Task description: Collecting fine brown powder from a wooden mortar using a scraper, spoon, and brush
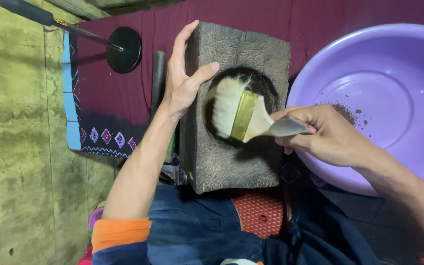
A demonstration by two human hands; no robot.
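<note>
Head view shows a person sitting with a rough wooden block (236,108) tipped up on its side between the knees. The block has a round dark hollow (261,86) cut into its face. The left hand (182,73) lies flat and open against the left side of the block, with the thumb hooked over the front near the hollow, and it steadies the block. The right hand (320,135) is closed around the pale handle of a wide paintbrush (244,115). The white bristles of the brush touch the left rim of the hollow.

A big purple basin (393,93) sits just beside the block on the right. It has a few brown crumbs (347,113) in it. A dark red cloth (109,98) lies under the block, and a black round disc on a rod (123,49) rests on the cloth at the top left.

The block looks heavy and stands on a narrow edge. If the flat left hand slides, the block could tip over onto the legs. A hard push with the brush could cause that too. The brown dust could also miss the basin and land on the cloth or the blue jeans (192,225).
</note>
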